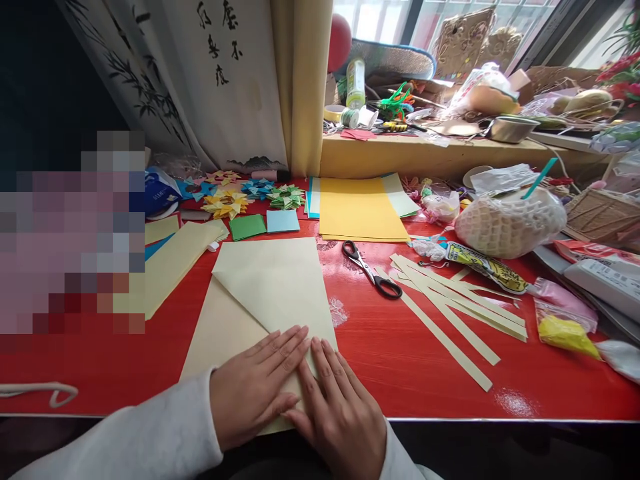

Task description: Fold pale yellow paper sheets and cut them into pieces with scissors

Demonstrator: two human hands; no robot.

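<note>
The counter [430, 393] has a smooth, glossy red top that throws back patches of light. The cream sheet [285, 280] is matt, smooth paper, and the cut strips [450, 311] look like the same stock. The scissors [373, 273] pair shiny metal blades with black handles that look like plastic. The yellow sheets [364, 210] are flat, matt paper; the stars [227, 203] are crisply folded paper. The curtain [240, 93] is soft printed cloth, the bowl [513, 130] on the sill is shiny metal, and the yellow packet [566, 335] is wrapped in clear, crinkled plastic.
</note>
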